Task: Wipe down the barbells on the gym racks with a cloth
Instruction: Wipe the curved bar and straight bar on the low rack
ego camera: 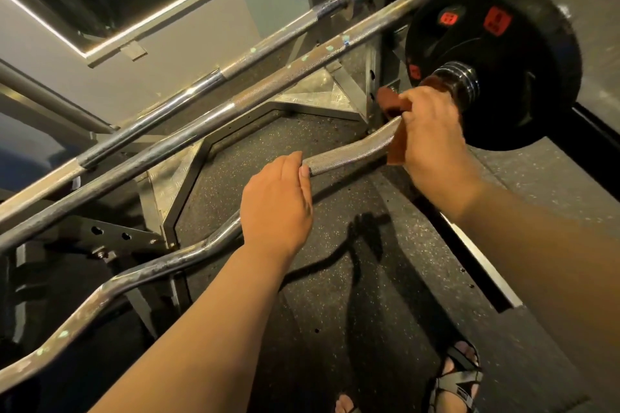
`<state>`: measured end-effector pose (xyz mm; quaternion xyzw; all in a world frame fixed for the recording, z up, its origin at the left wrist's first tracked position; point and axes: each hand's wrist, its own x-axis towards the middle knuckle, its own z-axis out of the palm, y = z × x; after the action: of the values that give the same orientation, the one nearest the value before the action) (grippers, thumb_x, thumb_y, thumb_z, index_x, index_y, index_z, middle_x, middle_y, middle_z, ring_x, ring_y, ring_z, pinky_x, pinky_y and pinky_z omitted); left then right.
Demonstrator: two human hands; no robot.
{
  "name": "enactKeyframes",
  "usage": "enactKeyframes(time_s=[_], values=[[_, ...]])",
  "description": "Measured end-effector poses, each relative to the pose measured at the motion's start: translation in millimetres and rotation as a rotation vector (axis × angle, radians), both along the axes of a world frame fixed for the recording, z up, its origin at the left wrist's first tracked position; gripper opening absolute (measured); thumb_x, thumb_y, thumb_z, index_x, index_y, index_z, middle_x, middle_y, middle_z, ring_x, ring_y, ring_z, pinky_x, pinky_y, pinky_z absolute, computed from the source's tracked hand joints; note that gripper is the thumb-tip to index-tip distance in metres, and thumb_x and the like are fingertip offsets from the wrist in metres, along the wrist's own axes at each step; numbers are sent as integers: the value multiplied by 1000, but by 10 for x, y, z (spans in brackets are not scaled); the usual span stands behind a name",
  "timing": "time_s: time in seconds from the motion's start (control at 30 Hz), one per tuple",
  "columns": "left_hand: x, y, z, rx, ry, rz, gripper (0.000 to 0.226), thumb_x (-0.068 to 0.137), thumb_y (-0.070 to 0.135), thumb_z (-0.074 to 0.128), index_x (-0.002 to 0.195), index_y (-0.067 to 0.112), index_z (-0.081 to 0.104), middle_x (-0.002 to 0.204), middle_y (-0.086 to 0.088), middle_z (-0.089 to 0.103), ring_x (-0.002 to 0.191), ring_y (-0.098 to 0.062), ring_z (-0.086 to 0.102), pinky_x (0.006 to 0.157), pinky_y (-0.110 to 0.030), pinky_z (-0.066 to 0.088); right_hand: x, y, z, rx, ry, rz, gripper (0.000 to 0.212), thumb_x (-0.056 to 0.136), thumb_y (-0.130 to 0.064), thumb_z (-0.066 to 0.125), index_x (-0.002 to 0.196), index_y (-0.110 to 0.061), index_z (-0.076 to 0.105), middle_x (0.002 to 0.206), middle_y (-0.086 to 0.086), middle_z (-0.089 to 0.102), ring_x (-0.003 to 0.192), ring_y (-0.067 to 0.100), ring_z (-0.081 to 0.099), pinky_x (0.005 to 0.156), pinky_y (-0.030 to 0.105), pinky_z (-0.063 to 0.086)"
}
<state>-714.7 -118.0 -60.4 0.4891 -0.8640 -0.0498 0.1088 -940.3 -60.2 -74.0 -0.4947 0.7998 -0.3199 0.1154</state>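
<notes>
Wiping the curl bar (pixel 349 152) just beside the weight plate (pixel 523 84), R hand (pixel 432 141) clamps a soft cloth (pixel 396 149) round stiff, prob. heavy steel, while L hand (pixel 275 201), farther from the plate, grips the knurled, non-slip section, the surest hold.

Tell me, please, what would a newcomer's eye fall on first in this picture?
The two hands on the bent EZ curl bar in the middle: the right hand wraps a reddish-brown cloth around it near its loaded end, the left hand grips the knurled part. Next, the black weight plate with red labels at upper right, and two straight barbells racked behind.
</notes>
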Motion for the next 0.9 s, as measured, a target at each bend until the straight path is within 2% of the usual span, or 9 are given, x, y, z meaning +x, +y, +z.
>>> enactKeyframes(time_s=[0.07, 0.13, 0.3, 0.43, 0.53, 0.63, 0.7, 0.8, 0.9], values=[[-10, -1, -6, -2, -2, 2, 42, 109, 34, 30, 134, 13, 59, 118, -6, 69, 101, -24, 65, 87, -40, 54, 149, -35, 25, -20, -55, -44, 43, 100, -10, 51, 142, -18, 45, 149, 2, 41, 147, 21, 27, 128, 43, 14], [-15, -4, -10, -5, -12, 6, 44, 109, 35, 29, 133, 13, 59, 118, -6, 69, 100, -25, 65, 86, -41, 54, 421, -12, 1, -28, 1, 85, 44, 97, -7, 54, 138, -23, 48, 143, -4, 43, 144, 17, 29, 128, 42, 12], [-28, 1, -18, -14, -21, 16, 43, 109, 36, 29, 130, 14, 60, 113, -4, 69, 94, -23, 64, 80, -40, 53, 321, 80, -30, 16, 58, 357, 38, 106, -21, 46, 143, -22, 42, 145, -3, 44, 145, 17, 29, 126, 45, 18], [-29, -19, -26, -19, -18, 23, 44, 108, 37, 28, 128, 15, 61, 110, -4, 69, 92, -24, 65, 79, -40, 53, -15, -60, -6, 20, 148, 191, 29, 109, -31, 36, 131, -20, 50, 133, 1, 53, 137, 19, 40, 126, 44, 19], [-52, -11, -17, -20, -13, 32, 43, 108, 37, 28, 124, 15, 62, 104, -4, 69, 86, -23, 64, 74, -40, 53, 297, -61, 23, -21, 24, 35, 34, 104, -25, 36, 134, -15, 51, 144, 3, 48, 149, 21, 28, 128, 44, 5], [-46, -13, -10, -25, -10, 26, 41, 108, 36, 28, 121, 16, 61, 102, -3, 68, 84, -24, 63, 73, -41, 52, 635, 87, -38, -31, -63, 124, 40, 105, -21, 39, 143, -12, 45, 154, 3, 38, 155, 19, 13, 128, 46, 0], [-36, -17, -17, -17, -12, 21, 42, 108, 37, 27, 123, 17, 61, 103, -3, 68, 85, -23, 63, 74, -41, 53, 502, 122, -58, -22, -24, 213, 38, 107, -25, 39, 143, -14, 44, 151, 2, 40, 152, 17, 18, 127, 39, -5], [-38, -11, -28, -22, -13, 23, 42, 108, 37, 27, 124, 16, 60, 103, -3, 68, 85, -23, 62, 74, -42, 52, 49, -28, 5, 57, 145, 319, 31, 107, -44, 38, 125, -25, 54, 124, -7, 54, 127, 13, 44, 124, 36, 18], [-41, -1, -30, -37, -9, 22, 41, 108, 36, 29, 123, 15, 61, 101, -4, 68, 84, -24, 61, 73, -40, 51, -243, -297, 155, 148, 255, 266, 30, 106, -48, 34, 100, -25, 53, 97, -7, 56, 98, 17, 54, 103, 39, 42]])
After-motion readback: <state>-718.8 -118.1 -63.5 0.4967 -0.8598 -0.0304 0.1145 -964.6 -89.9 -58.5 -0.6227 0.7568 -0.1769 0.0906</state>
